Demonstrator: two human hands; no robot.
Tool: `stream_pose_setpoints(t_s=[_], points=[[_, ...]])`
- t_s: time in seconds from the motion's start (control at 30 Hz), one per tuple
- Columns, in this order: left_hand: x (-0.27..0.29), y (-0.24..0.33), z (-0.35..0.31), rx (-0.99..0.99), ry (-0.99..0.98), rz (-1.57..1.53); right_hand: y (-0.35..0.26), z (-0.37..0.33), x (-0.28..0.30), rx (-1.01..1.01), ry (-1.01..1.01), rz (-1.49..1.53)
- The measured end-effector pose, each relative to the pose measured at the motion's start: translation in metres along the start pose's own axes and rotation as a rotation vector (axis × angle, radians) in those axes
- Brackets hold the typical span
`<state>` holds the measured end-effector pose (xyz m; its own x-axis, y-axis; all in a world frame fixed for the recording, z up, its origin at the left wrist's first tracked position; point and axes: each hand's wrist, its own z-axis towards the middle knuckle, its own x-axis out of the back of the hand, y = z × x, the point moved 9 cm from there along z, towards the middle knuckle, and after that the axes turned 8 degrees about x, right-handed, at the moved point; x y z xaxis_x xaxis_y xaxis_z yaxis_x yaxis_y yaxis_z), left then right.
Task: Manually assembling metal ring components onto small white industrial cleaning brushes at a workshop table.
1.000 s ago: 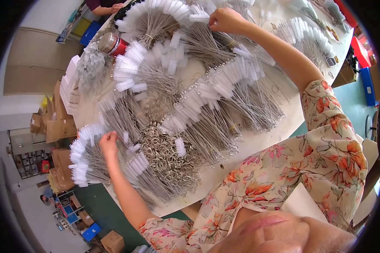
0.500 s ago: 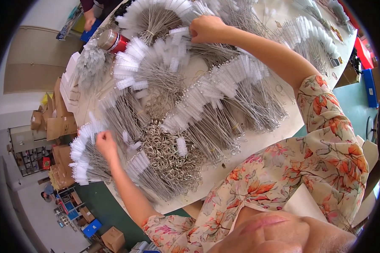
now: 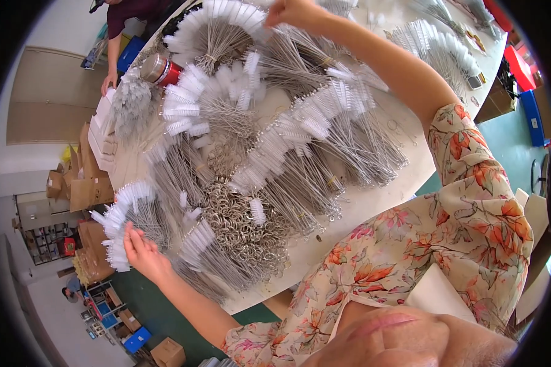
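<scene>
At the table's left edge my left hand (image 3: 144, 252) has its fingers loosely stretched and apart beside a bundle of white-bristled wire brushes (image 3: 146, 211). Nothing shows in its palm. Far off at the top edge, my right hand (image 3: 295, 14) has curled fingers above more brushes (image 3: 281, 61); what they hold, if anything, cannot be made out. Between my arms lies a heap of silvery metal rings (image 3: 239, 223) with one short white brush head (image 3: 258, 211) on top. Long rows of wire brushes (image 3: 306, 128) with looped ends fan out across the middle.
A red jar with a metal lid (image 3: 160, 70) stands at the far left, next to grey bristle bundles (image 3: 133, 101). Another person's hand (image 3: 109, 82) touches white boxes (image 3: 104, 116) there. Cardboard boxes (image 3: 89, 183) stand beyond the table's left edge.
My left hand has moved down and outward, and its fingers have opened. My right hand has moved up and away. The other person's hand has come down to the white boxes.
</scene>
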<state>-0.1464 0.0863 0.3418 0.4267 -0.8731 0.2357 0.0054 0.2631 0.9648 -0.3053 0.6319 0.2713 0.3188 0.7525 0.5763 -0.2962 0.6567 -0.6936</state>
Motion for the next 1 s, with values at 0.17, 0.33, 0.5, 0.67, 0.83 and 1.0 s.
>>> stream_pose_setpoints(t_s=[0.17, 0.33, 0.5, 0.67, 0.83, 1.0], points=[[0.008, -0.006, -0.065, 0.033, 0.034, 0.055, 0.037, 0.034, 0.103, 0.038, 0.306, 0.461], [0.024, -0.059, -0.117, 0.242, -0.023, 0.062, 0.184, 0.04, 0.078, 0.223, -0.066, -0.257], [0.05, -0.099, -0.167, 0.381, 0.032, -0.095, 0.133, 0.004, 0.016, -0.237, -0.047, -0.419], [0.046, -0.118, -0.185, 0.372, -0.005, -0.195, 0.153, 0.001, 0.009, -0.295, -0.091, -0.555], [0.028, -0.108, -0.189, 0.242, -0.046, -0.213, 0.135, 0.012, 0.051, -0.077, 0.136, -0.465], [-0.049, -0.042, -0.193, 0.103, -0.185, -0.086, -0.091, -0.051, 0.037, 0.158, 0.009, 0.435]])
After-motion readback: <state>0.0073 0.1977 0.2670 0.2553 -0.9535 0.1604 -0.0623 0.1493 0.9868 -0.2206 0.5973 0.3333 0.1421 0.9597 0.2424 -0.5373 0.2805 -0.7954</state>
